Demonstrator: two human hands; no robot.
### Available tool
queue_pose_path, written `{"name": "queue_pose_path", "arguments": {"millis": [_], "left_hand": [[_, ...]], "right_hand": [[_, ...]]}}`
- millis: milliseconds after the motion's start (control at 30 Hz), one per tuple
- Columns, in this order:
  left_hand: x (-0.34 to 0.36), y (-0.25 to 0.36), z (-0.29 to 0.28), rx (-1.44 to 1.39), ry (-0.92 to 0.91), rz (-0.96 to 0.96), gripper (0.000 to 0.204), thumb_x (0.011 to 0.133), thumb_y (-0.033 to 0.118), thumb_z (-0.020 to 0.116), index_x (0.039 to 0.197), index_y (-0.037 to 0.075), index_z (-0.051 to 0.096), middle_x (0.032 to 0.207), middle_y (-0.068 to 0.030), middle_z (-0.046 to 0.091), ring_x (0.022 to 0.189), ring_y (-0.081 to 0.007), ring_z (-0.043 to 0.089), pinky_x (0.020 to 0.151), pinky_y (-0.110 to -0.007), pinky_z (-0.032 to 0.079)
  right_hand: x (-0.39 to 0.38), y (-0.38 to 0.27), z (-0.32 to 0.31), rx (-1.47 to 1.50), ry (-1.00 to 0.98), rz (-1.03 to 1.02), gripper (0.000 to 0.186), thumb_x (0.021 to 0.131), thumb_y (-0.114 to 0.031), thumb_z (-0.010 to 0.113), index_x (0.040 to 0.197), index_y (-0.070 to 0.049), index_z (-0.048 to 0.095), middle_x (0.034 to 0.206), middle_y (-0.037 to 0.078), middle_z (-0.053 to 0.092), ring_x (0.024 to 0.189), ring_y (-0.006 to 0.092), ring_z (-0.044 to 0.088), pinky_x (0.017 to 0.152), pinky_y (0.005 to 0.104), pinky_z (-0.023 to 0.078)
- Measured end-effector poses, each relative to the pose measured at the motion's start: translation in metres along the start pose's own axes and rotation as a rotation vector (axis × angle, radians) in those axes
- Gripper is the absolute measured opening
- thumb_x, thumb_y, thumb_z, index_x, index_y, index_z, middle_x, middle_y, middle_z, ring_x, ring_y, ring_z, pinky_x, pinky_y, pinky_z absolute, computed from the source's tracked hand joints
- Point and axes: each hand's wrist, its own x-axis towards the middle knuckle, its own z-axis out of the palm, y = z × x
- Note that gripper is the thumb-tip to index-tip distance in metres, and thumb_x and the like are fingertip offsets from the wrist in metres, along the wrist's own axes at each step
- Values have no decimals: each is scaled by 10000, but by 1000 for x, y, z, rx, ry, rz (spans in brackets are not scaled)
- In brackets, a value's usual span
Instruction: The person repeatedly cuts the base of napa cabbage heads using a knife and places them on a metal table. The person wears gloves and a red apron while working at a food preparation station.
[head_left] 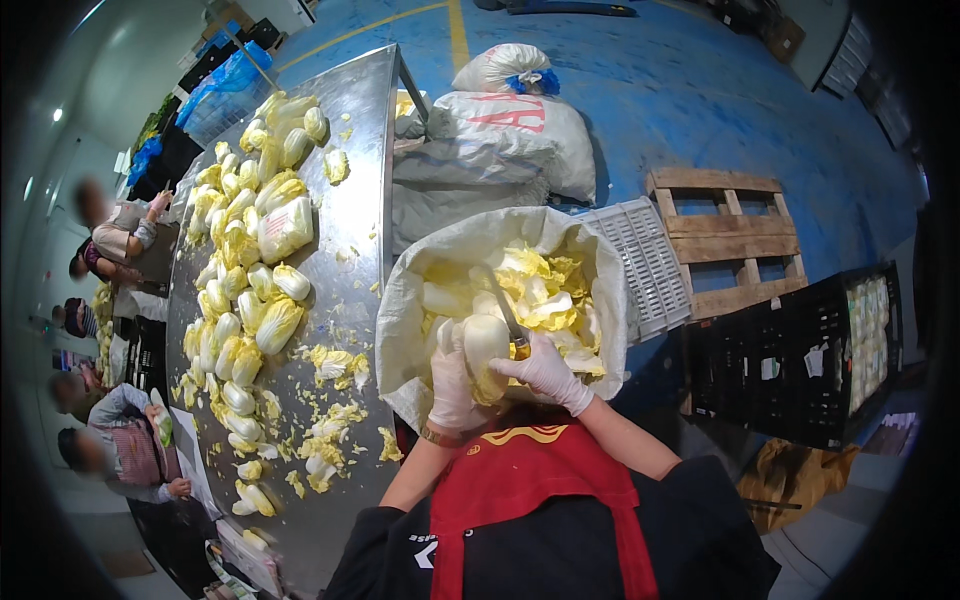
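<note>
In a white glove, my left hand [452, 385] is closed round the side of a napa cabbage [486, 345], whose pale base points away from me. My right hand [545, 374], gloved too, grips the handle of a knife [507, 312]. Its blade points up and away beside the cabbage, and the right fingers also touch the cabbage's side. Both hands are over a big white woven sack [400, 345] with its mouth spread wide. Loose yellow and white cabbage leaves [545, 290] lie inside it.
On my left, a steel table [350, 230] carries many napa cabbages [278, 325] and leaf scraps. Full sacks [520, 130] lie beyond the open one. A grey plastic crate [640, 262], wooden pallet [735, 240] and stacked black crates [770, 360] stand right. Several people work past the table.
</note>
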Motion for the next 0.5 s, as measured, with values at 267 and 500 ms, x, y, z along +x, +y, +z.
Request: {"name": "queue_pose_path", "arguments": {"millis": [267,500], "left_hand": [[36,-41,-23,141,58,51,359,933,239,606,1211,23,540,961,-31,635,857,-135,611,772,-270,511],[50,-31,-28,923,115,432,595,876,340,666,1301,-24,466,1127,-150,587,1023,-255,581,915,-333,457]], "right_hand": [[-5,13,-10,515,-56,165,416,811,-267,709,1118,-12,591,858,5,602,725,86,543,662,253,468],[0,15,-17,323,148,218,440,795,-293,715,1095,11,610,815,46,641,686,151,595,634,293,499]]}}
